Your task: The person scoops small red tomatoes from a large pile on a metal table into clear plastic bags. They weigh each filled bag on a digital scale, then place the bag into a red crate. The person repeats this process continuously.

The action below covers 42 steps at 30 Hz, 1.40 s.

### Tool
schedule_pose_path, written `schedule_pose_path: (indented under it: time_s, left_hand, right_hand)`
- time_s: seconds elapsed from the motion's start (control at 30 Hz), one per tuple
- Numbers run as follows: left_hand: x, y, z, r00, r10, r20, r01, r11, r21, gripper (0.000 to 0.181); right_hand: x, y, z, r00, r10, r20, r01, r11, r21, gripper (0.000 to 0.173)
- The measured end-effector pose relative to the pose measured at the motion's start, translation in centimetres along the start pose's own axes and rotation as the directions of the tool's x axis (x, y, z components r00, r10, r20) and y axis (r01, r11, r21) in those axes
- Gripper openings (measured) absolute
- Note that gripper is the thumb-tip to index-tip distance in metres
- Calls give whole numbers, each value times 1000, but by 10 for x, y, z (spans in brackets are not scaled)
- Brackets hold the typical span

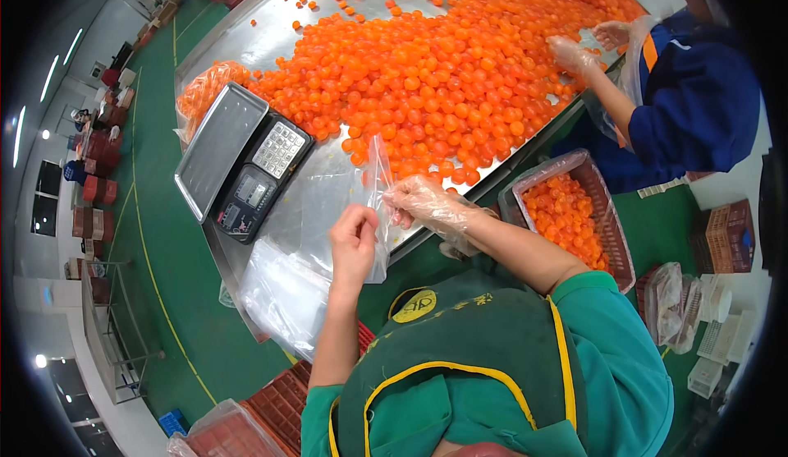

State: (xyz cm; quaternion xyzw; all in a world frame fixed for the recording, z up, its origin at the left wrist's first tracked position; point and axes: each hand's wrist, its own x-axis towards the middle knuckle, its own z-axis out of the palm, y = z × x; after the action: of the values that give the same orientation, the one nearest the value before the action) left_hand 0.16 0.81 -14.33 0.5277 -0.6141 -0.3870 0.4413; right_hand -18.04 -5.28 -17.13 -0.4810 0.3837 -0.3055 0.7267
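A clear plastic bag (379, 235) hangs upright between my hands at the near edge of the steel table (320, 187). My left hand (354, 241) is bare, its curled fingers pinching the bag's left side. On the other side, my right hand (422, 201), in a clear disposable glove, grips the bag with bent fingers. No contents can be made out in the bag. Just beyond my hands spreads a wide heap of round orange balls (425, 93) that look like salted egg yolks. A stack of flat clear bags (286, 300) lies left of my left hand.
A digital scale (246, 161) with a metal pan stands on the left; behind it sits a filled bag of orange balls (209, 90). A lined crate (606, 229) of yolks is at my right. A co-worker's gloved hand (572, 56) touches the heap. Red crates (280, 401) stand lower left.
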Motion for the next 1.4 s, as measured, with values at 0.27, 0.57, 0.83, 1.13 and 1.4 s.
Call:
schedule_pose_path:
  time_s: [0.27,0.57,0.83,1.13,1.4]
  left_hand:
    - [30,25,-53,865,388,-317,11,618,786,47]
    - [62,41,-14,900,237,-366,182,558,810,54]
    - [106,23,37,958,153,-242,128,529,839,55]
    - [128,21,86,956,13,-292,222,618,755,66]
    - [129,23,100,948,-123,-294,306,614,728,76]
  right_hand:
    - [-23,-27,-2,999,30,-26,-26,990,138,43]
    - [-58,-40,-203,771,313,-555,48,840,541,85]
    - [10,-52,-200,688,663,-294,-130,512,849,107]
    - [100,-29,-200,985,137,-108,78,205,976,75]
    - [151,-28,-209,981,169,-91,53,217,975,59]
